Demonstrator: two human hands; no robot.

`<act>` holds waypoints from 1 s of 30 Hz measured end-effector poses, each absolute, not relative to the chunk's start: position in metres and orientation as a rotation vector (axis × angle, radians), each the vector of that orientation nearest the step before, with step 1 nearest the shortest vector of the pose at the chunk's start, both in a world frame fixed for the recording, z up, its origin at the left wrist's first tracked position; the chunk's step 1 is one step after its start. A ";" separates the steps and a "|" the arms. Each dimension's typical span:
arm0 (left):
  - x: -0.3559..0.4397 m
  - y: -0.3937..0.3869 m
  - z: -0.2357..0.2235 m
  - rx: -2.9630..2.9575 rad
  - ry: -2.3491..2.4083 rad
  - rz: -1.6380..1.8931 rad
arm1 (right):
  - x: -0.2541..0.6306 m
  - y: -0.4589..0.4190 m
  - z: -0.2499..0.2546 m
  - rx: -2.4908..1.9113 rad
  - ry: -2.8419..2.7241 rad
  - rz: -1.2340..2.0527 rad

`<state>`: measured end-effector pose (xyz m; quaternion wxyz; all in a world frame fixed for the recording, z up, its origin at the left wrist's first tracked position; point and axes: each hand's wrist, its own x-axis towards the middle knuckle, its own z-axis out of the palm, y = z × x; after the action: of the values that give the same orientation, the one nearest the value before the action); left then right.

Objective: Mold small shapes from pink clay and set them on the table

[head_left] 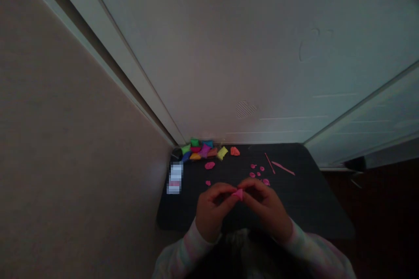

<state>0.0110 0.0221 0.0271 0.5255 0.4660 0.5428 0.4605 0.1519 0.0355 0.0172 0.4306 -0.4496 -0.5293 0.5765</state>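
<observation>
Between my two hands, above the dark table (183, 216), is a small piece of pink modelling clay (239, 194). My left hand (214, 209) pinches it from the left with thumb and fingers. On the other side my right hand (266, 205) pinches its right edge. Several small flattened pink clay pieces (252, 175) lie just beyond my right hand. A larger pink clay piece (210, 165) and a small pink bit (208, 182) are beyond my left hand.
Several coloured clay packets (205, 150) are piled at the back left, with a yellow packet (222, 153) and an orange lump (235, 151) beside them. Two pink modelling tools (283, 168) lie at right. A blurred-out rectangle (174, 178) is at left. A white panel (209, 74) rises behind.
</observation>
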 end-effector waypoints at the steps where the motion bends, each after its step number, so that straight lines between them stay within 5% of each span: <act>1: 0.010 0.023 0.027 1.145 1.298 1.112 | 0.152 0.036 0.017 -1.117 -1.304 1.454; 9: 0.009 0.026 0.031 1.165 1.332 1.145 | 0.147 0.042 0.013 -1.044 -1.207 1.609; 24: 0.006 0.029 0.018 0.893 1.261 1.056 | 0.148 0.043 0.016 -1.042 -1.320 1.407; 30: 0.012 0.030 0.017 0.343 1.036 1.280 | 0.147 0.038 0.015 -1.074 -1.649 0.819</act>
<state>0.0120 0.0305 0.0173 0.6666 0.1519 0.4590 0.5673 0.1472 0.0381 0.0147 0.4837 -0.4410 -0.6770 0.3364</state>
